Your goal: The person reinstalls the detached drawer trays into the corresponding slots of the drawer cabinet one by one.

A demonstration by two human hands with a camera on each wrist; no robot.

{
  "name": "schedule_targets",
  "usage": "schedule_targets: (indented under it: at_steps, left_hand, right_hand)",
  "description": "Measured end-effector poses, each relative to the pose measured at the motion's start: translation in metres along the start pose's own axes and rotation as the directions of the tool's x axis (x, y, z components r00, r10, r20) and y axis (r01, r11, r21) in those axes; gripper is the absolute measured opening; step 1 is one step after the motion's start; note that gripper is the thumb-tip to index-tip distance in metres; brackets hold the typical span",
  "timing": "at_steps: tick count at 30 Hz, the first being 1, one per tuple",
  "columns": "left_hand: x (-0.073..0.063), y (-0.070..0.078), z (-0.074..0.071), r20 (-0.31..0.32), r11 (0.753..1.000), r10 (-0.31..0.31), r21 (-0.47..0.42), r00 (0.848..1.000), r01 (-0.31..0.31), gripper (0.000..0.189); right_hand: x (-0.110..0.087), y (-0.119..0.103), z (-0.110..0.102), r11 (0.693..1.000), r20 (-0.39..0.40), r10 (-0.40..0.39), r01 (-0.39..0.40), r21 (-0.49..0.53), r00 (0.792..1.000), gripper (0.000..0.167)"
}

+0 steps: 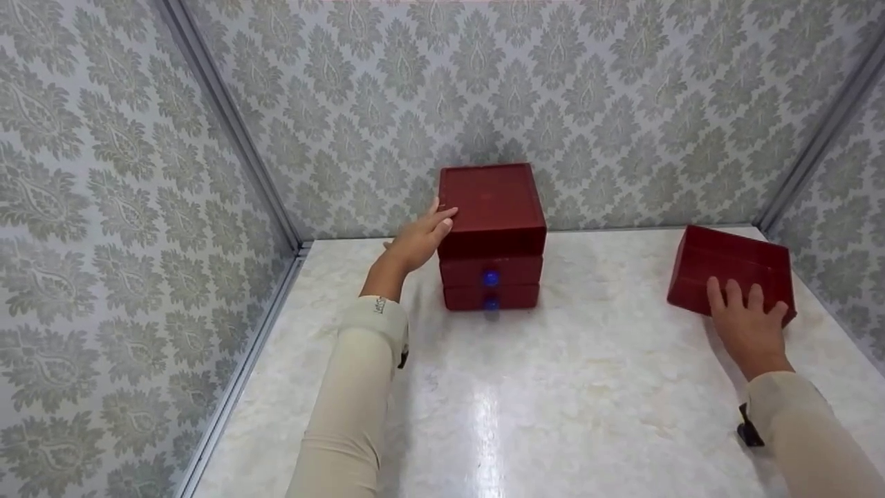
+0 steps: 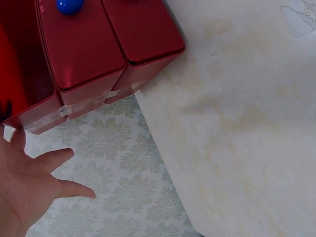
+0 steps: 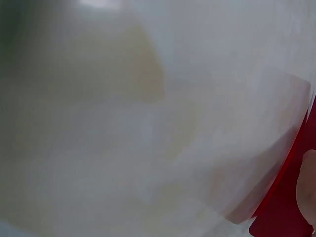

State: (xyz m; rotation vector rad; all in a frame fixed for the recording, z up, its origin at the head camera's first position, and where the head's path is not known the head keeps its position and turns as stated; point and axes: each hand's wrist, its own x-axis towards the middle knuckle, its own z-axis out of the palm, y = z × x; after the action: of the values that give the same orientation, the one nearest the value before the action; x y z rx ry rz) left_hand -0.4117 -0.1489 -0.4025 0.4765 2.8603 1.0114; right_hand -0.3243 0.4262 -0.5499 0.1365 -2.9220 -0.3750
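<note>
A small red drawer cabinet (image 1: 491, 200) stands on the table against the back wall. Its top slot is a dark opening, and below it two drawers show blue knobs (image 1: 491, 278). My left hand (image 1: 418, 242) rests at the cabinet's upper left side, fingers spread; the left wrist view shows the palm beside the cabinet's edge. Far to the right lies a loose red drawer (image 1: 729, 263), its hollow side up. My right hand (image 1: 750, 332) grips its near wall, fingers over the rim. In the right wrist view one digit lies against the drawer's red face (image 3: 284, 212).
The pale marbled table (image 1: 553, 401) stretches in front of the cabinet and between it and the loose drawer. Patterned wall panels (image 1: 415, 104) enclose the table at the back and both sides, with grey metal strips (image 1: 228, 124) at the corners.
</note>
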Motion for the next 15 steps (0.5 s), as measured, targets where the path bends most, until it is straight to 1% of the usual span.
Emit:
schedule_targets:
  at_steps: [4, 7, 9, 11, 15]
  left_hand:
    - [0.001, 0.001, 0.001, 0.001, 1.0, -0.008, -0.005, 1.0, 0.008, 0.052]
    - [0.002, 0.0, 0.001, 0.008, 1.0, 0.0, -0.011, 1.0, 0.0, 0.052]
    - [0.002, -0.001, 0.0, 0.011, 1.0, 0.008, -0.01, 1.0, -0.008, 0.053]
    - [0.002, -0.001, 0.0, 0.011, 1.0, 0.009, -0.006, 1.0, -0.009, 0.054]
    - [0.002, -0.002, 0.001, 0.007, 1.0, -0.002, -0.001, 1.0, 0.002, 0.053]
  right_hand:
    - [0.0, -0.001, -0.004, 0.999, -0.02, -0.004, 0.003, -0.034, 1.0, 0.12]
    - [0.0, -0.002, -0.006, 0.998, -0.041, -0.013, 0.01, -0.066, 0.999, 0.104]
    - [0.0, -0.004, -0.008, 0.996, -0.055, -0.02, 0.015, -0.088, 0.998, 0.099]
    - [0.0, -0.007, -0.012, 0.994, -0.071, -0.03, 0.023, -0.106, 0.997, 0.099]
    - [-0.001, -0.017, -0.02, 0.988, -0.113, -0.055, 0.038, -0.148, 0.992, 0.11]
